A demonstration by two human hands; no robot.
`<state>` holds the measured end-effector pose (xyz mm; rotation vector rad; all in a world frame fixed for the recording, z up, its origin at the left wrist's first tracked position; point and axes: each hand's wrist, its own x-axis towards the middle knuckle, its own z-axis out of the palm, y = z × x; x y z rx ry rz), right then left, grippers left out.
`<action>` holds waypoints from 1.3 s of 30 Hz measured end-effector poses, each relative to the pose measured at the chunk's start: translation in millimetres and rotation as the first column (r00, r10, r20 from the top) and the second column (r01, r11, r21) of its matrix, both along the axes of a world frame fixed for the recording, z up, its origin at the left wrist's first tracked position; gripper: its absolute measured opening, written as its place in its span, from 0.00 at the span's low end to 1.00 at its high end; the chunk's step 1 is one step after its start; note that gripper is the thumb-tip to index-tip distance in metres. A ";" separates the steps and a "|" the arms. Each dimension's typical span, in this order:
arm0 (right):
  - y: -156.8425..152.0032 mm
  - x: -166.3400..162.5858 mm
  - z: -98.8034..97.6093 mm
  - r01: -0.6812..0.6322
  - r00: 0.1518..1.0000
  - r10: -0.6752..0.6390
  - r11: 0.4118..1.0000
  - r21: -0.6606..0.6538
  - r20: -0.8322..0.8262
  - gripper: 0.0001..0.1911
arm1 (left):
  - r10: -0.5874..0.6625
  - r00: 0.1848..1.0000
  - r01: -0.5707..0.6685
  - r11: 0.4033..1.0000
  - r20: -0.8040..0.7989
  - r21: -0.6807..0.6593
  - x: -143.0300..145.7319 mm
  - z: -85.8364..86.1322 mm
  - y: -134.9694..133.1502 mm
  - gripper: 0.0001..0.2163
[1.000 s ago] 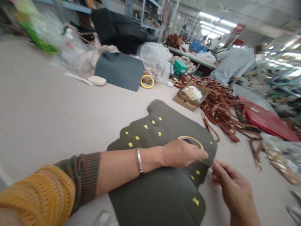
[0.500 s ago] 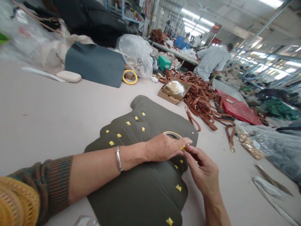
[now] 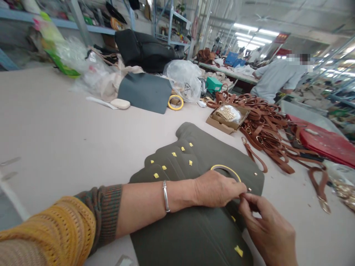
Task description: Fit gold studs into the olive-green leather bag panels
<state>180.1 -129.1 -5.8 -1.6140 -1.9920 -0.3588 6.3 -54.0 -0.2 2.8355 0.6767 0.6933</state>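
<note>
A fanned stack of dark olive bag panels with small yellow tape squares lies on the table in front of me. The top panel has an oval handle hole edged in yellow and small gold studs. My left hand rests on the top panel beside the hole, fingers pressed together at a stud near the edge. My right hand meets it from the right, its fingers pinched at the same spot. What they pinch is too small to name.
A cardboard box of gold hardware and a heap of brown leather straps lie to the right. A red panel, a grey panel, a yellow tape ring and plastic bags sit further back. A person works at another table.
My right hand came in from the right to meet my left at the panel's edge and stayed there. The camera view swung about between frames.
</note>
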 end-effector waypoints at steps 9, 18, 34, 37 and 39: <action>0.1 -5.9 -3.3 0.165 0.986 -0.166 0.985 -0.043 -0.008 0.21 | 0.079 0.997 -0.079 0.997 -0.004 0.008 -0.1 -1.4 0.2 0.05; 11.9 -14.8 13.5 0.301 0.802 -0.460 0.862 -0.409 -0.381 0.20 | 0.075 0.996 -0.079 0.993 0.042 0.082 -1.4 4.7 -3.8 0.06; 21.0 43.3 -12.1 0.056 0.576 -0.412 0.882 -0.469 -0.706 0.24 | 0.081 0.985 -0.067 0.993 -0.152 0.096 1.9 -10.5 -0.9 0.06; 23.7 36.7 -10.8 0.117 0.683 -0.420 0.870 -0.479 -0.598 0.24 | 0.071 0.985 -0.058 0.994 -0.156 0.090 2.7 -10.7 -1.4 0.05; 25.8 32.6 -10.5 0.183 0.751 -0.428 0.866 -0.465 -0.502 0.23 | 0.065 0.986 -0.052 0.995 -0.151 0.090 2.5 -10.3 -1.4 0.05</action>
